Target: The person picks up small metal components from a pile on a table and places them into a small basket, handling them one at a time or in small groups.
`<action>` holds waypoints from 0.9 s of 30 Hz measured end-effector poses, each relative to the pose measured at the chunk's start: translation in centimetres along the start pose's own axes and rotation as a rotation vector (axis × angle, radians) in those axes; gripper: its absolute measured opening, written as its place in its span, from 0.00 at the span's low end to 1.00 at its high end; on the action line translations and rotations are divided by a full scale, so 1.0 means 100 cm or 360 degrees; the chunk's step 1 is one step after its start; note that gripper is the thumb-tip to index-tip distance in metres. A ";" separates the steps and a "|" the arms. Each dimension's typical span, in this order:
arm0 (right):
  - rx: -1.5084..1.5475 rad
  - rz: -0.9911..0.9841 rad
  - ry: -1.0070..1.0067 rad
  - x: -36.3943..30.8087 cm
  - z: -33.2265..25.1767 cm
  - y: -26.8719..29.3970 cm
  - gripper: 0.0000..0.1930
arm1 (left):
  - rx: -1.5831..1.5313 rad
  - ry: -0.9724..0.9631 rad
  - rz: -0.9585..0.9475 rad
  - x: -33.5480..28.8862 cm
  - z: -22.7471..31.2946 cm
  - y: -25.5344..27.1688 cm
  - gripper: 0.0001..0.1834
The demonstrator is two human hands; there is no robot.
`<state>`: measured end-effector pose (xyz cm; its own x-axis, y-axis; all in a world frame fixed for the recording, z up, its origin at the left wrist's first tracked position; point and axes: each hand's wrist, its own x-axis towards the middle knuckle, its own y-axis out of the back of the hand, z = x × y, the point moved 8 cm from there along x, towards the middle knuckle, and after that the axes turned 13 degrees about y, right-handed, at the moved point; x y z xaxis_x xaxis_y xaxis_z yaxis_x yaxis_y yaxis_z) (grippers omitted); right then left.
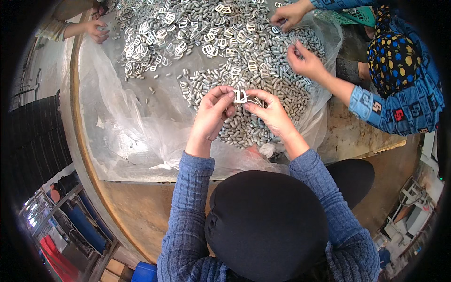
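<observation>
Both my hands meet over a heap of small grey metal pellets (263, 123) on the table. Thumb and fingers of my left hand (215, 112) pinch the left edge of a white metal buckle (240, 97) with slots in it. My right hand (270, 112) closes on the buckle's right side, thumb below and fingers above. Something pale and thin also shows between those right fingers; whether it is more buckles I cannot make out. Farther off, many loose buckles (180, 48) lie scattered over the pellets.
Clear plastic sheeting (127, 113) lies crumpled around the heap on the metal-topped table (108, 162). On the right, a co-worker's hand (305, 61) hovers over the pellets, the other hand (289, 16) farther back. Another person's hand (96, 31) is at the far left. A green basket (359, 16) stands behind.
</observation>
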<state>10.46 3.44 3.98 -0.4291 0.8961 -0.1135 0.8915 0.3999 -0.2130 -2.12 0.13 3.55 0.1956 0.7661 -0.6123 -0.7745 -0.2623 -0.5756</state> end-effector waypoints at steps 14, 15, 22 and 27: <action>-0.0141 0.0008 0.0070 0.000 -0.010 -0.001 0.13 | -0.0026 -0.0117 0.0090 -0.007 0.015 0.006 0.05; 0.0076 -0.0008 -0.0105 -0.004 -0.004 -0.007 0.14 | -0.0055 -0.0119 0.0065 -0.008 0.016 0.004 0.05; 0.0796 0.0095 -0.0584 -0.014 0.019 -0.015 0.13 | -0.0196 -0.0073 -0.0218 -0.004 0.003 -0.005 0.05; 0.1007 0.0070 -0.0671 -0.018 0.027 -0.017 0.10 | -0.0093 -0.0016 -0.0291 -0.006 0.000 -0.006 0.06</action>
<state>9.28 0.61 1.91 -0.5277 0.7083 -0.4689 0.7101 0.0649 -0.7011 -1.75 -0.13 4.26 0.3237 0.8099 -0.4891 -0.6903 -0.1513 -0.7075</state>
